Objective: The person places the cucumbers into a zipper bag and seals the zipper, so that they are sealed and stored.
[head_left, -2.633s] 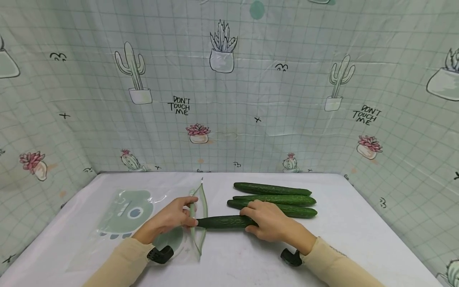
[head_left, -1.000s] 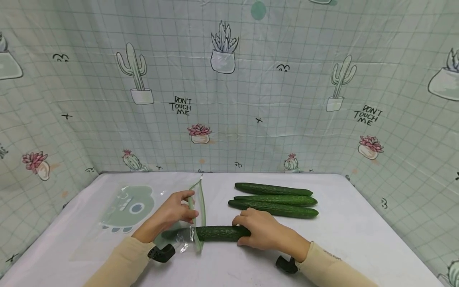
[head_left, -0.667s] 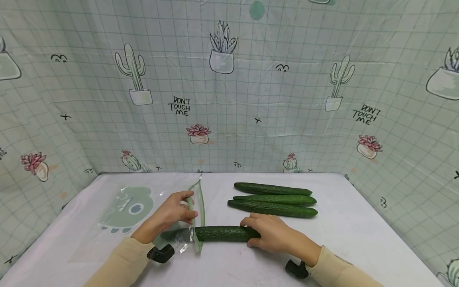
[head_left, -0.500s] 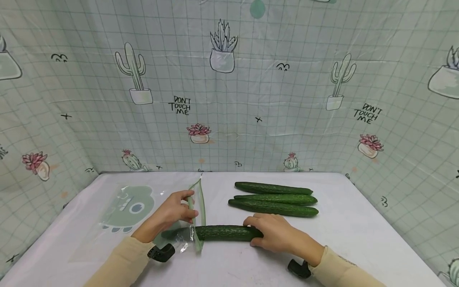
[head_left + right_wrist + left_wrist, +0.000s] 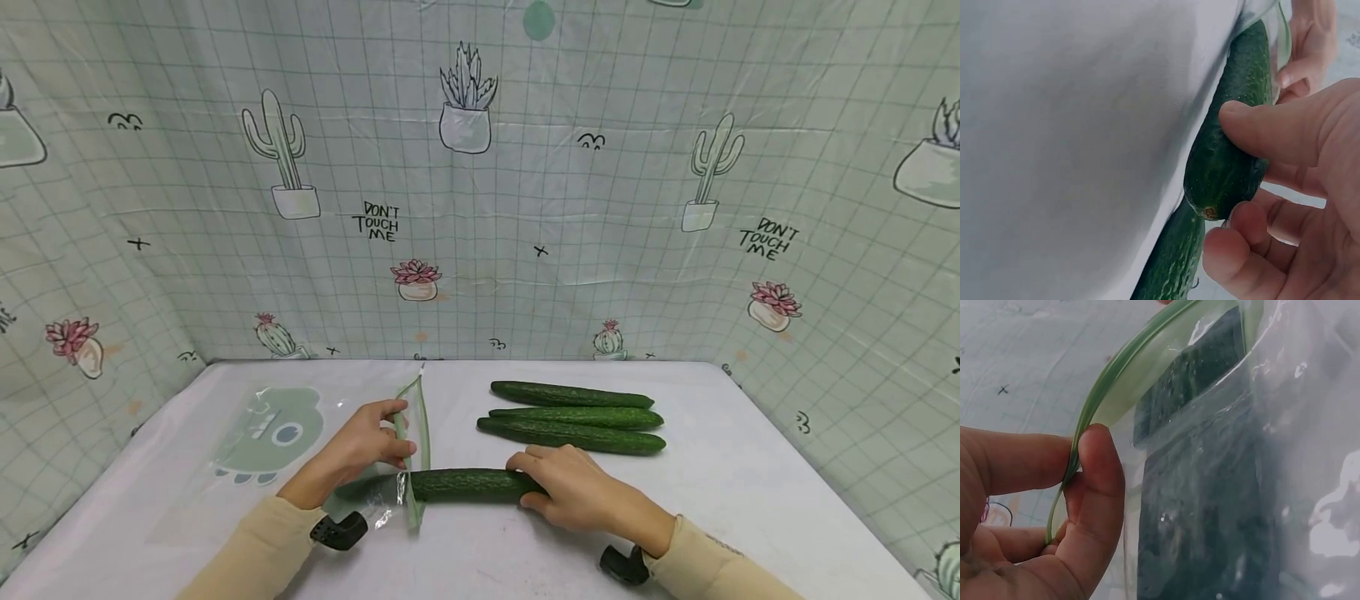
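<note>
A dark green cucumber (image 5: 472, 485) lies partly inside a clear zip bag (image 5: 417, 500) with a green edge and a printed monster face. My left hand (image 5: 367, 437) pinches the bag's green zip edge between thumb and fingers, keeping the mouth apart. In the left wrist view the cucumber (image 5: 1204, 512) shows dark through the plastic. My right hand (image 5: 573, 487) grips the cucumber's outer end; in the right wrist view the thumb lies on top of the cucumber (image 5: 1229, 156) with fingers curled at its blunt tip.
Behind the right hand, three more cucumbers (image 5: 573, 436) lie side by side on the white table (image 5: 480, 558). A curtain (image 5: 570, 192) printed with cacti stands around the table's back and sides.
The cucumber has moved left and nearer me, its front part passing into the bag. Later the right hand slid back along it toward its outer end. The left hand keeps its pinch.
</note>
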Motion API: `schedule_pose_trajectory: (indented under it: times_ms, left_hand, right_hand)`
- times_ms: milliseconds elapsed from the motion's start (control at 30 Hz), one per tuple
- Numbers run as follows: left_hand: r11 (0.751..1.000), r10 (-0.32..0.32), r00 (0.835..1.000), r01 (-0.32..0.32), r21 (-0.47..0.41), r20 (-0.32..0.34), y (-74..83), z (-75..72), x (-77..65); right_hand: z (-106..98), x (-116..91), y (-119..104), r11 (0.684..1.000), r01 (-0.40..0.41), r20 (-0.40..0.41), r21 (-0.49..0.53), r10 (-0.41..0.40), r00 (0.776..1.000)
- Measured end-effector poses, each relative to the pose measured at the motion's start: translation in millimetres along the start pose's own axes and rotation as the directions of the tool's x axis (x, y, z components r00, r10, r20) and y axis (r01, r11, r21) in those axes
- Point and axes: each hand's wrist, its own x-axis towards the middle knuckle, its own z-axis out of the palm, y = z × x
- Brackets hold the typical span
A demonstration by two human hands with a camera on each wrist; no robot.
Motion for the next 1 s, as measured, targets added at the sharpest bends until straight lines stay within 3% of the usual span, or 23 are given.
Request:
schedule_pose_trajectory:
  times_ms: [467,1000]
  left_hand:
    - [0.999,0.036,0.999,-0.037,-0.039,-0.021,1.3,1.0,0.3]
    - [0.996,0.025,0.998,-0.03,-0.083,-0.053,2.0,1.1,2.0]
  right_hand:
    - [13,50,-19,0.998,0.06,-0.062,0.02,-0.059,0.996]
    - [22,97,-39,0.996,0.073,-0.014,0.06,-0.072,0.997]
